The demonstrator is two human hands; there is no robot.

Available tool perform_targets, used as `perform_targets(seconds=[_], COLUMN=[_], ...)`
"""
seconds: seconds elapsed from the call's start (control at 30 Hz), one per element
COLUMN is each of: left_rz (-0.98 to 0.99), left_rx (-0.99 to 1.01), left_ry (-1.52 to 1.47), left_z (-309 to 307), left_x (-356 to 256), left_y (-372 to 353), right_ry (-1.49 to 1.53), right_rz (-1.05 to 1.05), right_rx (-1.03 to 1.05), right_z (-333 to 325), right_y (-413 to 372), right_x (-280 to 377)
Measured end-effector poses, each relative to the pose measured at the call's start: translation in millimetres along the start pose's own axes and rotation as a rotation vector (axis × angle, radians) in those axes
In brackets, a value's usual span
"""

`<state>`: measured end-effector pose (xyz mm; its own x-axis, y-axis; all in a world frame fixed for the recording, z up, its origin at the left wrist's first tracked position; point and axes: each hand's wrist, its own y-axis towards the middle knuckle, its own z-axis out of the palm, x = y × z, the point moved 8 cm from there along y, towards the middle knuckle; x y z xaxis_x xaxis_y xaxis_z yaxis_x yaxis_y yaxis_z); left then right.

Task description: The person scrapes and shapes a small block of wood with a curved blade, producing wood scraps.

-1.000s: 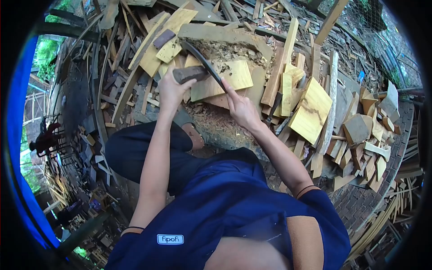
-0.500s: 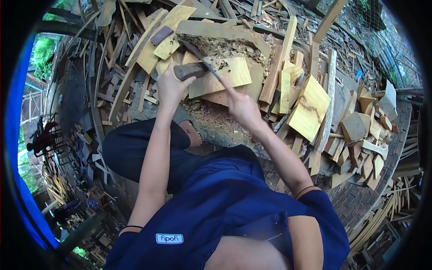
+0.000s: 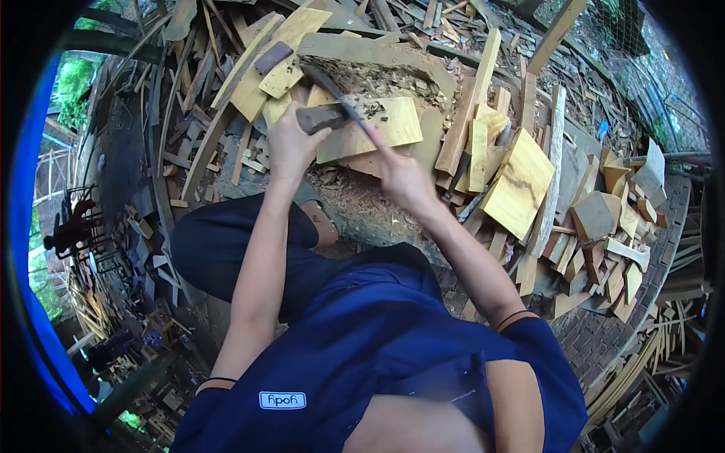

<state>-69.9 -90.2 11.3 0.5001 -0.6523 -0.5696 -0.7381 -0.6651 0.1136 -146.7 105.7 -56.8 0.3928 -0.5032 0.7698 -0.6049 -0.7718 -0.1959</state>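
My left hand (image 3: 291, 149) grips a dark block of wood (image 3: 321, 118), thumb and fingers closed on its near end. My right hand (image 3: 406, 183) is closed round the handle of a long dark blade (image 3: 332, 89), which crosses the far end of the block and points up and left. Beneath them a yellow board (image 3: 396, 124) with dark chips on it rests against a thick, rough log (image 3: 370, 54). A purple block (image 3: 273, 57) lies on yellow wood at the upper left.
A yellow board with a brown streak (image 3: 521, 183) leans to the right among long strips. Cut wood pieces (image 3: 596, 215) are heaped farther right. Scrap wood surrounds the log. My bent leg and sandalled foot (image 3: 323, 225) are close below it.
The view has shifted very slightly. Both hands keep their holds, and the blade still lies across the block in nearly the same place.
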Motion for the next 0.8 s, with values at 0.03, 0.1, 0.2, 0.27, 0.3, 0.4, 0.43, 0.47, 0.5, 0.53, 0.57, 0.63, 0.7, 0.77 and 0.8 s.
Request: perform_targets(seconds=[0.03, 0.1, 0.2, 0.27, 0.3, 0.4, 0.43, 0.47, 0.5, 0.53, 0.57, 0.63, 0.7, 0.77, 0.8], left_rz=[0.009, 0.012, -0.010, -0.010, -0.019, 0.050, 0.049, 0.007, -0.036, -0.042, -0.030, -0.034, -0.008, 0.011, -0.006], left_rx=[-0.007, 0.013, 0.041, 0.029, 0.029, 0.031, 0.021, 0.023, 0.034, 0.051, 0.039, -0.009, 0.000, 0.007, 0.034], left_ry=[0.009, -0.052, -0.008, 0.050, 0.053, 0.025, 0.027, 0.021, 0.017, 0.012, 0.016, -0.010, -0.011, 0.034, 0.049], left_z=[-3, -3, 2, -3, -3, 2, 1, 1, 1, -1, -1, -1, 4, -1, 0], left_x=[8, 13, 6, -5, -4, -5, -4, -1, 3, 12, 17, 26, 25, 14, 9], left_y=[0, 1, 1, 0, -1, 3, 3, 4, 2, 2, 5, -1, -2, -3, -3], right_ry=[-0.014, 0.017, 0.107, 0.183, 0.262, 0.277, 0.218, 0.131, 0.134, 0.124, 0.109, 0.129, 0.138, 0.306, 0.308], right_rz=[0.117, 0.049, -0.041, -0.105, -0.270, -0.395, -0.339, -0.173, -0.178, 0.014, 0.196, 0.072, -0.027, -0.210, -0.204], right_rx=[0.062, -0.002, -0.069, -0.095, -0.232, -0.327, -0.299, -0.095, -0.099, 0.003, 0.101, 0.010, -0.072, -0.215, -0.211], right_z=[10, 4, -25, -46, -62, -60, -46, -15, -12, -3, 3, -11, -35, -67, -66], right_y=[5, 8, -6, -4, -8, -12, -10, -2, -2, 1, 7, 8, 0, -7, -9], right_x=[-26, -23, 12, 53, 76, 79, 64, 34, 15, -19, -42, -24, 1, 52, 59])
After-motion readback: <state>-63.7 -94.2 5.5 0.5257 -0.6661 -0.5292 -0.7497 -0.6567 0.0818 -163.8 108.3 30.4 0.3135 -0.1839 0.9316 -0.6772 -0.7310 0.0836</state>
